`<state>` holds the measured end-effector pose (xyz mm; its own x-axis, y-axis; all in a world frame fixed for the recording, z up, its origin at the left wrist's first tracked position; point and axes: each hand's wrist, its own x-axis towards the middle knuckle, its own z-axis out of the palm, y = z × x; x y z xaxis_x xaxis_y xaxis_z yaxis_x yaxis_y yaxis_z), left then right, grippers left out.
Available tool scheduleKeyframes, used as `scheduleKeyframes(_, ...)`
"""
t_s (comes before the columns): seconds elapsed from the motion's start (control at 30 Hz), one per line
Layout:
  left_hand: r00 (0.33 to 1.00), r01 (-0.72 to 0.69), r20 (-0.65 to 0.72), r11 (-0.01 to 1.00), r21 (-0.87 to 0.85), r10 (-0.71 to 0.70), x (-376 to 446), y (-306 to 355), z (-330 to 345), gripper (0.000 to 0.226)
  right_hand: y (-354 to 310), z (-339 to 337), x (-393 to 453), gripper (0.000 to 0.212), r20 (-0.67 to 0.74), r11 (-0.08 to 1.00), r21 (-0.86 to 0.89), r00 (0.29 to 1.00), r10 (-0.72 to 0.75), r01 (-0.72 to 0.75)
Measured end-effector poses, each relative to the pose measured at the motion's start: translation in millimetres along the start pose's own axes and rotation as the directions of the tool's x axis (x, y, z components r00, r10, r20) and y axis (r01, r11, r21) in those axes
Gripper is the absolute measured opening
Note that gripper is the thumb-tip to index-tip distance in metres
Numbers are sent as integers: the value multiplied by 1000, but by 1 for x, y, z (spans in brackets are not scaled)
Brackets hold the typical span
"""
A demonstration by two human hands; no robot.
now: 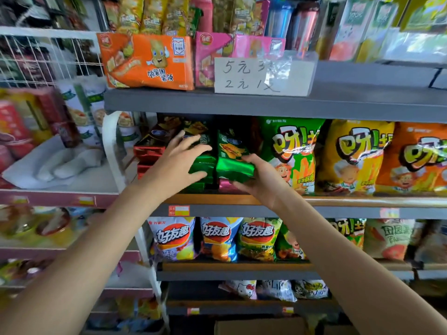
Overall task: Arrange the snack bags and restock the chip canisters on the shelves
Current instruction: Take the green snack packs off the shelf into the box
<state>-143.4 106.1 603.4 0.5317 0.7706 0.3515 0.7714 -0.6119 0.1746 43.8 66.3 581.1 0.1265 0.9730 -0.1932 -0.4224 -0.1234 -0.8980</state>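
Note:
Small green foil snack bags stand packed on the middle shelf point(338, 201). My left hand point(179, 165) lies over the left green bags point(202, 163) with fingers spread and thumb under their front edge. My right hand point(260, 177) grips the lower end of one green bag point(232, 155), pulled slightly forward of the row. Red snack bags point(147, 151) sit left of the green ones. A pink bag point(226, 186) shows beneath the held bag. No chip canisters are near my hands.
Large green point(290, 153), yellow point(353, 155) and orange point(416, 158) chip bags fill the shelf to the right. An orange box point(147, 61) and a handwritten price sign point(261, 76) sit on the shelf above. More chip bags point(217, 238) stand below. A white wire rack point(36, 54) is at left.

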Motion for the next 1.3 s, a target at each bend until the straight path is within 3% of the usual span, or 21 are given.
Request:
scheduleKeyframes(0.13,978,1,-205,979,206,42,14,-9,16,51,2,-3,21,36,-201,968,-241,971,-126,75)
scheduleKeyframes(0.23,950,21,-307,970,242,56,12,-8,28,51,2,-4,27,44,-232,826,-557,939,-254,86)
scheduleKeyframes(0.3,914,-33,-381,961,274,140,0,-5,43,56,2,-6,23,44,-139,616,-776,917,-373,134)
scheduleKeyframes(0.37,892,-120,-381,941,316,242,-13,-2,59,60,6,-10,14,55,20,449,-863,904,-426,231)
scheduleKeyframes(0.43,892,-133,-359,918,373,275,-19,-1,68,62,15,-15,9,67,161,342,-892,915,-370,296)
scheduleKeyframes(0.5,895,-103,-354,898,428,272,-18,-2,67,56,23,-18,8,68,201,233,-932,930,-308,279)
scheduleKeyframes(0.67,908,-92,-315,864,496,277,-12,-13,57,39,22,-11,10,55,197,186,-942,907,-373,281)
scheduleKeyframes(0.77,916,-66,-327,890,450,233,-12,-18,57,50,20,-3,16,56,192,114,-962,914,-357,247)
scheduleKeyframes(0.87,888,-121,-368,913,390,275,-16,-10,61,49,19,0,15,62,167,30,-981,913,-372,191)
scheduleKeyframes(0.97,849,-217,-406,923,317,339,-20,10,70,38,16,-9,0,63,192,-87,-981,838,-511,171)
scheduleKeyframes(1.07,829,-293,-411,920,260,380,-15,42,85,32,2,-41,-25,60,270,-104,-961,772,-576,258)
scheduleKeyframes(1.17,838,-400,-314,894,204,446,-3,85,113,37,-16,-94,-53,59,278,-132,-960,777,-565,247)
scheduleKeyframes(1.3,848,-529,26,843,95,529,1,173,149,54,-26,-189,-96,61,48,57,-994,850,-525,92)
